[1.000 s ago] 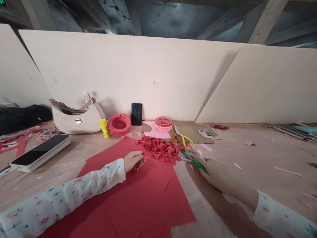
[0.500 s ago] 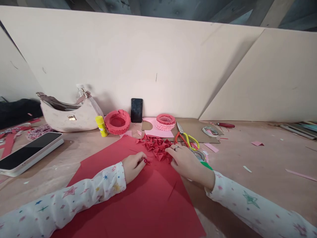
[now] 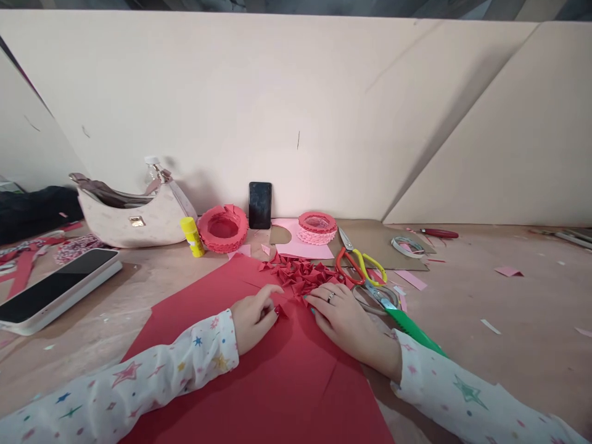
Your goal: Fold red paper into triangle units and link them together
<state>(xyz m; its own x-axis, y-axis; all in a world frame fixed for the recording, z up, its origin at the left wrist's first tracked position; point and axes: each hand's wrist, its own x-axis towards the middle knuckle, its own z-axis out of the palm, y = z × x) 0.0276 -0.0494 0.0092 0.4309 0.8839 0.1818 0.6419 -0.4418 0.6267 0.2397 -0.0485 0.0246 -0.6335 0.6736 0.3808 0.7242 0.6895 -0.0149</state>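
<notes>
A large red paper sheet point(image 3: 277, 382) lies on the table, with a pile of small folded red paper pieces point(image 3: 300, 271) at its far end. My left hand point(image 3: 254, 313) rests over the sheet, thumb and index finger apart, beside a small folded red piece point(image 3: 282, 312) near the thumb tip. Whether the thumb touches that piece is hard to tell. At the near right side of the pile is my right hand point(image 3: 340, 317), palm down with its fingers stretched out. Its fingertips are by the nearest red pieces.
Behind the sheet stand a yellow glue stick point(image 3: 192, 237), a red paper ring point(image 3: 223, 229), a black phone point(image 3: 259, 205) and a pink ring stack point(image 3: 317, 228). Scissors point(image 3: 363, 265) and a green-handled tool point(image 3: 414, 327) lie right. Far left are a handbag point(image 3: 134, 222) and a large phone point(image 3: 58, 290).
The view has shifted a little. My right hand has moved from the pile's right side toward its near edge, and the green-handled tool shows more. My left thumb and index finger have parted.
</notes>
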